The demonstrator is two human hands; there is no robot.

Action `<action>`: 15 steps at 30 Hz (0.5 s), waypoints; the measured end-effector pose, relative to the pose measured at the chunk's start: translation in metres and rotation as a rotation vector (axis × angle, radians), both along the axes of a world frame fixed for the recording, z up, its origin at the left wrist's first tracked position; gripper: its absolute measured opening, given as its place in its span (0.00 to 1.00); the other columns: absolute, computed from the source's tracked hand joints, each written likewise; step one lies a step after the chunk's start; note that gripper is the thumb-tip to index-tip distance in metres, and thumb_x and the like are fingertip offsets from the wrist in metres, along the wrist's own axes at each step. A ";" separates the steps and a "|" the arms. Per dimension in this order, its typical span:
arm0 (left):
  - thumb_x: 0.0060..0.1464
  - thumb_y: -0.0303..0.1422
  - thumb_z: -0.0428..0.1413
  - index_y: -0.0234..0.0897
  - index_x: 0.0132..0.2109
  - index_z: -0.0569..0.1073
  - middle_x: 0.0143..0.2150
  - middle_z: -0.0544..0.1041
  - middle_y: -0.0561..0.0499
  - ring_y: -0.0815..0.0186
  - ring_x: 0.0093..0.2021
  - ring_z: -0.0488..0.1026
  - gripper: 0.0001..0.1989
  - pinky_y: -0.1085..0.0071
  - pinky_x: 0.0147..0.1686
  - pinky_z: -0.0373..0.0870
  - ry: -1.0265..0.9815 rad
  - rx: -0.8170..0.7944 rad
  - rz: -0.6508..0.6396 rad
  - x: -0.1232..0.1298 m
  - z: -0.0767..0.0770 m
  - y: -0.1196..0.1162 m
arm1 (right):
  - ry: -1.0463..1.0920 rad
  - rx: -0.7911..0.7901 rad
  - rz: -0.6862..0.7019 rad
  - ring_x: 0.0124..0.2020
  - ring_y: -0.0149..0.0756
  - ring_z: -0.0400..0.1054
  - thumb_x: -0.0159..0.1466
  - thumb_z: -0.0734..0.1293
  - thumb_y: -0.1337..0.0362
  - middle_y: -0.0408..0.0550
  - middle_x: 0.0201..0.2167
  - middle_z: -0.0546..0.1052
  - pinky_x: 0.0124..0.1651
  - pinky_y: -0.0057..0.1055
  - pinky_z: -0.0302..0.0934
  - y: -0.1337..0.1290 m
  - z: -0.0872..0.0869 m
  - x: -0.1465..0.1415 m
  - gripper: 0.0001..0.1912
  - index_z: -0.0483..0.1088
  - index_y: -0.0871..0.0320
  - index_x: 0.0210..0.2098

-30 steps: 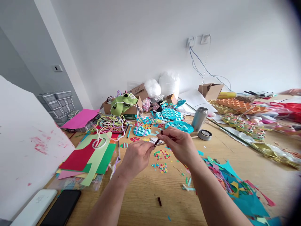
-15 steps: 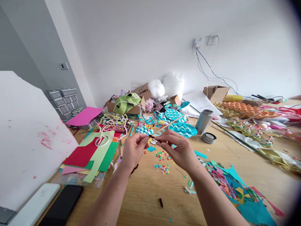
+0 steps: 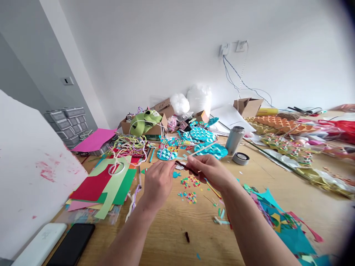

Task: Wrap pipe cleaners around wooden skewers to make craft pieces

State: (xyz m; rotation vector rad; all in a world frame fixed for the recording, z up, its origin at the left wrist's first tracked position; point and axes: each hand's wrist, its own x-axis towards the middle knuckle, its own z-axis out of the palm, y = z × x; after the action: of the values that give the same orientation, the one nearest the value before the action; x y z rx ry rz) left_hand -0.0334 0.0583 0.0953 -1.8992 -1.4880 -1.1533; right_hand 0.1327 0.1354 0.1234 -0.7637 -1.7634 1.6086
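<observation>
A dark brown, fuzzy pipe cleaner (image 3: pixel 185 167) spans the gap between my two hands over the middle of the table. My left hand (image 3: pixel 159 181) is closed, back of the hand up, with one end at its fingertips. Thumb and fingers of my right hand (image 3: pixel 209 170) pinch the other part, which runs back under the palm. On the wood below lies a short dark brown piece (image 3: pixel 187 236). Just beyond the hands are small paper confetti pieces (image 3: pixel 190 181) and a blue paper fish (image 3: pixel 176 174).
Coloured paper sheets (image 3: pixel 94 186), a tape roll (image 3: pixel 116 169) and a black phone (image 3: pixel 72 244) are on the left. A grey bottle (image 3: pixel 234 141) and its lid (image 3: pixel 240 158) stand behind my right hand. Paper scraps (image 3: pixel 285 225) spread at right; blue wavy discs (image 3: pixel 212 150) lie behind.
My hands have moved slightly apart, so more of the pipe cleaner shows between them. Its loose end no longer shows beside my left wrist. The whole view has shifted a little.
</observation>
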 end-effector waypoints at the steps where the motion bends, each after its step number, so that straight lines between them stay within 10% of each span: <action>1: 0.59 0.27 0.49 0.37 0.41 0.73 0.32 0.78 0.47 0.62 0.34 0.74 0.09 0.68 0.35 0.66 0.018 -0.002 -0.003 0.001 0.000 0.000 | -0.022 0.015 0.028 0.14 0.23 0.54 0.57 0.66 0.45 0.41 0.15 0.67 0.14 0.22 0.45 0.001 -0.002 -0.001 0.24 0.74 0.62 0.25; 10: 0.59 0.31 0.49 0.36 0.37 0.72 0.27 0.75 0.50 0.66 0.28 0.71 0.08 0.71 0.30 0.62 -0.291 -0.229 -0.017 0.005 0.005 -0.002 | -0.024 0.073 0.064 0.11 0.22 0.52 0.51 0.71 0.49 0.37 0.10 0.64 0.15 0.22 0.43 -0.002 -0.005 -0.011 0.21 0.68 0.61 0.20; 15: 0.56 0.37 0.51 0.36 0.29 0.69 0.20 0.67 0.55 0.71 0.21 0.63 0.11 0.75 0.24 0.58 -0.847 -0.533 -0.290 0.003 0.015 -0.005 | -0.075 0.185 0.081 0.13 0.23 0.54 0.54 0.69 0.49 0.38 0.12 0.64 0.17 0.23 0.44 -0.003 -0.004 -0.011 0.20 0.67 0.60 0.21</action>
State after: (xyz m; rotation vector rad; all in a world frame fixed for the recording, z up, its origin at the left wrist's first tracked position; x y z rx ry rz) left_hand -0.0307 0.0533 0.1108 -2.1268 -2.1670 -2.0291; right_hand 0.1214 0.1327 0.1195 -0.6802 -1.9878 1.4585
